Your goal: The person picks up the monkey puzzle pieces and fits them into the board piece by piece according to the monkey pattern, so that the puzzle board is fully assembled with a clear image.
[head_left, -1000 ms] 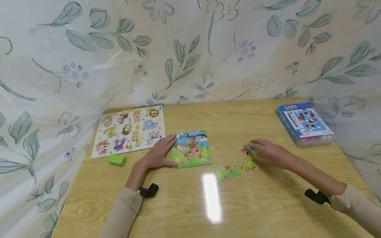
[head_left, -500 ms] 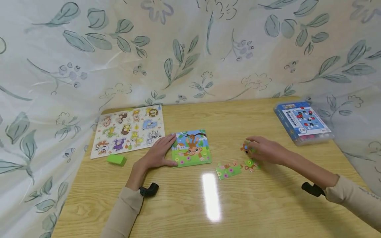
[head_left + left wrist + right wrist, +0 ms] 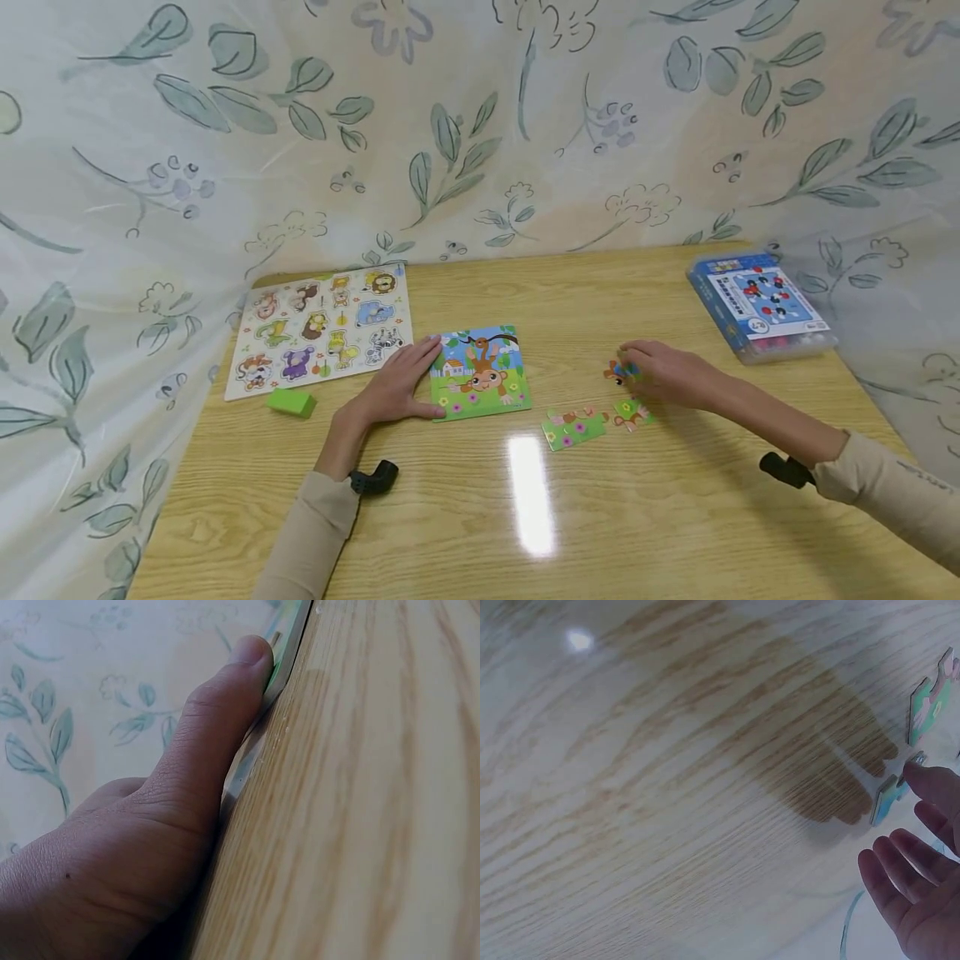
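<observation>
The left hand rests at the left edge of a square monkey picture board, its thumb along the near left corner. In the left wrist view the straight thumb lies against the board's edge. Over to the right, the right hand pinches a small jigsaw piece, brown and blue with a dark eye, partly covered by the fingers. The right wrist view shows the thumb on this piece, with the other fingers loosely extended. Just nearer lie a piece with a yellow flower and a green strip of pieces.
An animal peg puzzle board lies at the back left, with a green block by its near edge. A blue boxed set stands at the back right. Patterned fabric hangs behind the wooden table.
The right hand makes small shifts over the jigsaw piece, its fingers drawing back and showing a bit more blue. The left hand stays on the board. The head view shifts slightly.
</observation>
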A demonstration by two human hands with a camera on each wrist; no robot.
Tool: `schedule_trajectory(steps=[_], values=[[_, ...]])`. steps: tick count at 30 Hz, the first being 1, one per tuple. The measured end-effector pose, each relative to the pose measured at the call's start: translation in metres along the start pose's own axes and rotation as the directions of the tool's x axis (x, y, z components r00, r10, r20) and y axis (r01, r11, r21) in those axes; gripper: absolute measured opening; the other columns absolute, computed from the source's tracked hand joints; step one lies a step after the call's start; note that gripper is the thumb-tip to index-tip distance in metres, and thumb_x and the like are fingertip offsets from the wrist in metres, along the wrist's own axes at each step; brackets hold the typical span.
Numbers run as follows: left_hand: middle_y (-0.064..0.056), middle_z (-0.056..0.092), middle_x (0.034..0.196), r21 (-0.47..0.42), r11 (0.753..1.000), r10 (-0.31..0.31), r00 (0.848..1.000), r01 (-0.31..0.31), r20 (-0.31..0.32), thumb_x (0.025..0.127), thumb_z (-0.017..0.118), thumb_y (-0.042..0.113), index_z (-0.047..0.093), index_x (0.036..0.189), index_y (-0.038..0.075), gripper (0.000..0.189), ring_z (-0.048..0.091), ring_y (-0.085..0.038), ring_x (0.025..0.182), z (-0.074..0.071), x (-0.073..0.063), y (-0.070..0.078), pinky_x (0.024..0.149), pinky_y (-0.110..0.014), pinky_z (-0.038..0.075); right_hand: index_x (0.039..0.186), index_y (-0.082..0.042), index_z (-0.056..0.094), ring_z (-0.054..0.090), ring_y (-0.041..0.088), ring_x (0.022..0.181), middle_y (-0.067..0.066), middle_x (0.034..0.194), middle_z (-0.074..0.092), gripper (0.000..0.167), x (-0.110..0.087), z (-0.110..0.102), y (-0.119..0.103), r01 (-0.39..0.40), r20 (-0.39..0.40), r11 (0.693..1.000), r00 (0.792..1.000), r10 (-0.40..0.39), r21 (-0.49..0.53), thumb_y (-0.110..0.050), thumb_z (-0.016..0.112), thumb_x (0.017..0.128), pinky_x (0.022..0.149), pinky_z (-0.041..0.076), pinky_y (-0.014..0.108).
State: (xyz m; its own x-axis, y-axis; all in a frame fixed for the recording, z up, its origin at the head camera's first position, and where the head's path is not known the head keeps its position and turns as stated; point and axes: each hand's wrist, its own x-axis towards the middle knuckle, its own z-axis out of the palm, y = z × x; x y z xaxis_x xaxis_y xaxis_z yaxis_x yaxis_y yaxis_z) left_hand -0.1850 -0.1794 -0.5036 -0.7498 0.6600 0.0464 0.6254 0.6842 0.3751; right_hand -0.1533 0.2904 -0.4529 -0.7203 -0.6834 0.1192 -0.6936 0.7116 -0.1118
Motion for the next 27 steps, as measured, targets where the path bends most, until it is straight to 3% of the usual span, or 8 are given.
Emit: schedule_trajectory(steps=[12, 21, 27], values=[[-0.006, 0.011, 0.165, -0.013, 1.000, 0.004, 1.000, -0.004, -0.005, 0.077, 0.070, 0.063, 0.014, 0.157, 0.010, 0.111, 0.011, -0.028, 0.153, 0.0013, -0.0011, -0.0011, 0.122, -0.054, 0.013, 0.099, -0.008, 0.061, 0.065, 0.029, 0.097, 0.014, 0.114, 0.064, 0.028, -0.0007, 0.0053, 0.0019, 0.059, -0.062, 0.996, 0.996, -0.063, -0.064, -0.011, 0.080, 0.078, 0.066, 0.056, 0.036], [-0.006, 0.012, 0.165, -0.026, 1.000, -0.003, 1.000, 0.003, -0.013, 0.077, 0.070, 0.064, 0.015, 0.157, 0.009, 0.111, 0.012, -0.029, 0.152, 0.0019, -0.0027, -0.0007, 0.121, -0.054, 0.014, 0.107, -0.002, 0.066, 0.065, 0.030, 0.100, 0.015, 0.116, 0.064, 0.033, -0.0005, 0.0049, 0.0051, 0.071, -0.036, 0.995, 0.997, -0.074, -0.076, -0.013, 0.079, 0.079, 0.071, 0.057, 0.038], [-0.007, 0.013, 0.165, -0.020, 1.000, 0.012, 1.000, -0.012, -0.022, 0.076, 0.067, 0.069, 0.016, 0.157, 0.009, 0.112, 0.013, -0.030, 0.152, 0.0007, -0.0013, -0.0004, 0.120, -0.055, 0.015, 0.101, -0.003, 0.066, 0.064, 0.028, 0.097, 0.016, 0.114, 0.064, 0.031, 0.0017, 0.0031, 0.0048, 0.111, -0.034, 0.992, 0.993, -0.113, -0.068, -0.012, 0.082, 0.076, 0.070, 0.056, 0.036]])
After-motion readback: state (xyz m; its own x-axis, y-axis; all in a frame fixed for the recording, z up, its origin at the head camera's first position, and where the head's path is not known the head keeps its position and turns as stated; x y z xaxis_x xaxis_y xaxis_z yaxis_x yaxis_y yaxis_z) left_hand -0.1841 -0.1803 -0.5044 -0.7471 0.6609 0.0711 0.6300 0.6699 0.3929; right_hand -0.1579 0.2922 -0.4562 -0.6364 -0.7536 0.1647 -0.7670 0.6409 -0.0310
